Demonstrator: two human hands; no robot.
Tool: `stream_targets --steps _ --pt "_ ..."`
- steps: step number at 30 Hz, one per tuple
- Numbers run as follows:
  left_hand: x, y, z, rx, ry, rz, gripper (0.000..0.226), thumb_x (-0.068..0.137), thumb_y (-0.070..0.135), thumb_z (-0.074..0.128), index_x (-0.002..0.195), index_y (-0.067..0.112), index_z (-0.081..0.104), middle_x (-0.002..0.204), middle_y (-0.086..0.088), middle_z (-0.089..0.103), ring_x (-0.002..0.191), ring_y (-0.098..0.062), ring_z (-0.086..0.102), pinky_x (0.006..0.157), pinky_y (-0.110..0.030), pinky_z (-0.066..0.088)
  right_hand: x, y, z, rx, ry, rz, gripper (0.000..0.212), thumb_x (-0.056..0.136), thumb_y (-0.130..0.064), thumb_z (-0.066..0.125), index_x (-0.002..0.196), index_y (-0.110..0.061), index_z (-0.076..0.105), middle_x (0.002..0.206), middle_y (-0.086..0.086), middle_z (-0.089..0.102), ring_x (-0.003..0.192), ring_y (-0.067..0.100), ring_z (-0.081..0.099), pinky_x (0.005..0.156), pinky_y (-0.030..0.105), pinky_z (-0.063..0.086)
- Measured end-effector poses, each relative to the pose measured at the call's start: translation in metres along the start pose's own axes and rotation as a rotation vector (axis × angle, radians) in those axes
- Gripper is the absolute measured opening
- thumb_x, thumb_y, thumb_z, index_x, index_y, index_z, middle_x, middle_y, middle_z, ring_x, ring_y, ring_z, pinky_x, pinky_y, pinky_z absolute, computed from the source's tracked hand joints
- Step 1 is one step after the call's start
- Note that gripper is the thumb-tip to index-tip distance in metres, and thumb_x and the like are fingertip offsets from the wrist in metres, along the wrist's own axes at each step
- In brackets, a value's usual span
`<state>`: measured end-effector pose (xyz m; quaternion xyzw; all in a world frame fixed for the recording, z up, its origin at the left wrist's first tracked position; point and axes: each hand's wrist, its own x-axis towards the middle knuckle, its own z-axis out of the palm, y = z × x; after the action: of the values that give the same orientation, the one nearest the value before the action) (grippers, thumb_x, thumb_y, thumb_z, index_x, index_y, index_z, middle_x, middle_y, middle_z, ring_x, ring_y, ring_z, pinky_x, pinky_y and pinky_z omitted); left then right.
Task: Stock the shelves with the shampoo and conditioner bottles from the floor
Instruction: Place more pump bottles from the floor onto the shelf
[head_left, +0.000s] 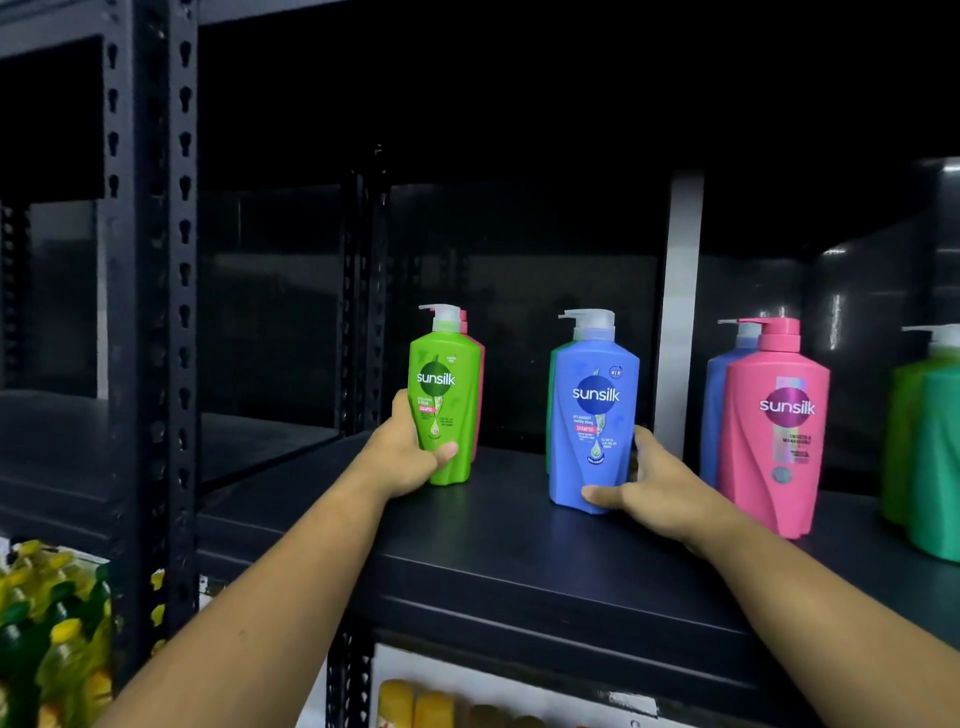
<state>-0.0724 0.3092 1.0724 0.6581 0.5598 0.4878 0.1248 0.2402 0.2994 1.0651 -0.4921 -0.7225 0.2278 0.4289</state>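
Two bottles gripped, one per hand. The left hand (410, 452) wrapped the lower half of the green bottle (444, 410), thumb across the front under the label, fingers curled behind. The right hand (654, 483) held the blue bottle (595, 415) low down, thumb at its near base, fingers round its right edge.

Both stood upright on the black shelf (519, 545), long axis vertical, Sunsilk labels facing near, white pump spouts pointing left. Green one: lime body, dark green logo disc. Blue one: mid-blue body, navy disc, small "new" badge top right.

Green sat left, blue to its right, well apart. Just behind each was another: rear pink bottle (479, 395) behind the green, rear green bottle (550, 384) behind the blue.

Further right, a pink-pump bottle (776, 431) stood in front of a second blue bottle (717, 405), w/ teal bottles (935, 457) at the right edge. Yellow bottles (52, 613) sat below, near left.
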Motion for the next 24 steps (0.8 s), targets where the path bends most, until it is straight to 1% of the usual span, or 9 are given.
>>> stream_targets --steps 2,5,9,12,14,16,18,22,24 --pt "-0.0003 -0.0015 -0.0008 0.03 0.0 0.013 0.078 0.085 0.024 0.081 0.144 0.023 0.03 0.124 0.005 0.064 0.114 -0.017 0.06 0.095 -0.029 0.043 -0.0003 0.0001 0.0004 -0.007 -0.01 -0.007 0.086 0.078 -0.016 0.086 0.144 -0.032 0.034 0.119 -0.017 0.066 0.107 0.004 0.065 0.099 0.032 0.05" --pt "0.0009 -0.0025 0.0007 0.07 0.035 0.024 0.077 0.084 0.025 0.083 0.142 0.021 0.033 0.125 0.002 0.064 0.114 -0.02 0.061 0.096 -0.032 0.046 0.0009 0.001 0.0012 -0.025 0.012 -0.01 0.09 0.076 -0.017 0.088 0.146 -0.033 0.033 0.116 -0.014 0.068 0.105 0.009 0.068 0.102 0.039 0.051" --pt "0.0026 -0.0035 0.0027 0.084 0.036 0.022 0.077 0.085 0.023 0.081 0.144 0.021 0.031 0.126 -0.001 0.062 0.114 -0.021 0.06 0.094 -0.031 0.045 0.0005 -0.0004 0.0019 -0.06 0.04 -0.021 0.09 0.072 -0.021 0.091 0.142 -0.034 0.036 0.11 -0.011 0.068 0.1 0.01 0.07 0.098 0.038 0.054" --pt "0.0027 -0.0046 0.0021 0.097 0.033 0.022 0.075 0.087 0.022 0.079 0.144 0.02 0.031 0.127 -0.002 0.062 0.11 -0.019 0.058 0.092 -0.029 0.042 0.0013 -0.0022 0.0011 -0.086 0.05 -0.045 0.094 0.071 -0.02 0.093 0.143 -0.032 0.035 0.111 -0.015 0.064 0.101 0.01 0.068 0.097 0.034 0.054" --pt "0.0027 -0.0054 0.0025 0.101 0.033 0.018 0.075 0.087 0.021 0.079 0.144 0.02 0.031 0.128 -0.003 0.062 0.113 -0.021 0.058 0.094 -0.03 0.042 0.0021 -0.004 0.002 -0.101 0.051 -0.054 0.095 0.07 -0.021 0.093 0.144 -0.031 0.034 0.111 -0.017 0.063 0.102 0.009 0.067 0.096 0.033 0.053" --pt "0.0027 -0.0061 0.003 0.115 0.032 0.01 0.075 0.087 0.023 0.079 0.143 0.022 0.03 0.128 -0.003 0.062 0.115 -0.022 0.059 0.097 -0.034 0.044 0.0032 -0.0055 0.0043 -0.112 0.065 -0.06 0.096 0.068 -0.023 0.094 0.143 -0.031 0.035 0.109 -0.018 0.063 0.102 0.009 0.067 0.096 0.035 0.054" --pt "0.0032 -0.0069 0.0025 0.119 0.027 -0.001 0.074 0.087 0.024 0.079 0.143 0.022 0.031 0.127 -0.003 0.061 0.115 -0.024 0.059 0.098 -0.035 0.045 0.0046 -0.0064 0.0059 -0.125 0.077 -0.065 0.095 0.066 -0.025 0.095 0.141 -0.029 0.037 0.106 -0.018 0.063 0.101 0.009 0.067 0.095 0.034 0.054" --pt "0.003 -0.008 0.0023 0.106 -0.001 -0.017 0.074 0.088 0.024 0.078 0.144 0.022 0.029 0.131 -0.003 0.06 0.12 -0.025 0.058 0.103 -0.038 0.045 0.0052 -0.0067 0.007 -0.154 0.08 -0.058 0.084 0.067 -0.026 0.095 0.134 -0.023 0.044 0.104 -0.02 0.06 0.101 0.009 0.064 0.087 0.025 0.049" --pt "0.0026 -0.0081 0.0026 0.101 -0.025 -0.04 0.072 0.091 0.025 0.075 0.145 0.021 0.028 0.132 -0.004 0.06 0.12 -0.024 0.058 0.104 -0.038 0.044 0.0064 -0.0066 0.0071 -0.165 0.078 -0.047 0.078 0.068 -0.027 0.094 0.13 -0.02 0.047 0.107 -0.015 0.063 0.1 0.009 0.064 0.084 0.022 0.046"
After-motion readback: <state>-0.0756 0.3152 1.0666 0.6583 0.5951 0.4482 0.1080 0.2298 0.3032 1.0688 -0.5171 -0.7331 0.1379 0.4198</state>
